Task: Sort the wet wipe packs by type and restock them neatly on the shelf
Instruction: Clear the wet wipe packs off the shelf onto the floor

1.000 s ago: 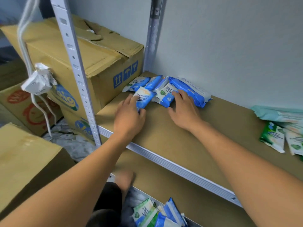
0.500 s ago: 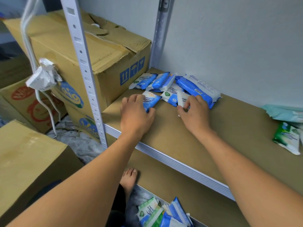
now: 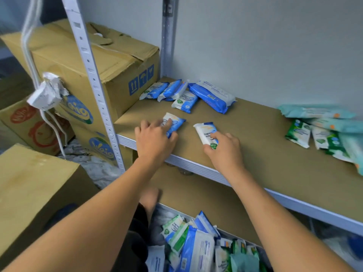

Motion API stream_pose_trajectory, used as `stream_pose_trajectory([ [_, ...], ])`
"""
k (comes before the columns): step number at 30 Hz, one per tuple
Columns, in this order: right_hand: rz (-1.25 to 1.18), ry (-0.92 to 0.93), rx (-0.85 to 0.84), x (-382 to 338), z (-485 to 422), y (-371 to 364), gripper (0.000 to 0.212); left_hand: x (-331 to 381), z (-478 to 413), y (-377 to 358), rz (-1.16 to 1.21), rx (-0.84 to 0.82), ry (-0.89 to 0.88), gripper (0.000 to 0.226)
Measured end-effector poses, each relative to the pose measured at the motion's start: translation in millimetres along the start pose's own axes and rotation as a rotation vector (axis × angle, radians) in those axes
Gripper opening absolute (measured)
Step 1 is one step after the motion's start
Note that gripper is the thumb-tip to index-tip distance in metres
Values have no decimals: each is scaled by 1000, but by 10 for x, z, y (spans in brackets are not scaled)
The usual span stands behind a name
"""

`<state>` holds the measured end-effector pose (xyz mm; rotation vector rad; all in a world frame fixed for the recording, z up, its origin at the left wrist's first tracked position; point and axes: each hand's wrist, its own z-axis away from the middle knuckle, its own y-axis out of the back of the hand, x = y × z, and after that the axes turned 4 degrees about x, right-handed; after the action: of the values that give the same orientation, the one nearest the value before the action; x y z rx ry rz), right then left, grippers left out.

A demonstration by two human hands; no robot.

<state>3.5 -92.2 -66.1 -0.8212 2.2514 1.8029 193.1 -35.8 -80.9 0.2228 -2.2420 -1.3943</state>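
On the shelf (image 3: pixel 261 154) in front of you, both of your hands are busy near the front edge, each with its own small pack of wet wipes. Your left hand (image 3: pixel 155 141) grips the small blue pack (image 3: pixel 176 121): the fingers lie over its near end and the thumb presses against its near right side. Your right hand (image 3: pixel 225 152) pinches the white-and-blue pack (image 3: pixel 205 132) at its near end, with the forefinger on top and the thumb at the near corner. The two packs lie flat on the board, near each other but not touching.

Farther back, at the far left of the shelf and close to the wall, there is a cluster of small blue packs (image 3: pixel 172 92), some overlapping. The large blue pack (image 3: pixel 213 97) lies just to the right of them, touching the nearest one. At the right end of the shelf lie the green packs (image 3: pixel 298 132), with pale teal packs (image 3: pixel 316 111) behind and beside them, well apart from the blue ones.

To the left of the shelf, a cardboard box (image 3: pixel 98 61) stands against the metal post (image 3: pixel 89 75). Down below, near your legs, a heap of mixed packs (image 3: pixel 193 244) lies jumbled together in blue, green and white.
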Motion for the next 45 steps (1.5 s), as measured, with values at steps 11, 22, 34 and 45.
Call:
stream_pose_trajectory([
  [11, -258, -8, 325, 593, 1579, 396, 34, 474, 1570, 44, 356, 120, -139, 44],
  [22, -249, -386, 41, 1662, 2820, -500, 41, 360, 2855, -1085, 363, -262, -157, 37],
  [34, -67, -395, -637, 2323, 3309, -1241, 45, 261, 3695, -1886, 188, -864, -117, 55],
  [45, 102, -312, -815, 2205, 3220, -1083, 54, 261, 3617, -1775, 150, -804, -183, 50],
])
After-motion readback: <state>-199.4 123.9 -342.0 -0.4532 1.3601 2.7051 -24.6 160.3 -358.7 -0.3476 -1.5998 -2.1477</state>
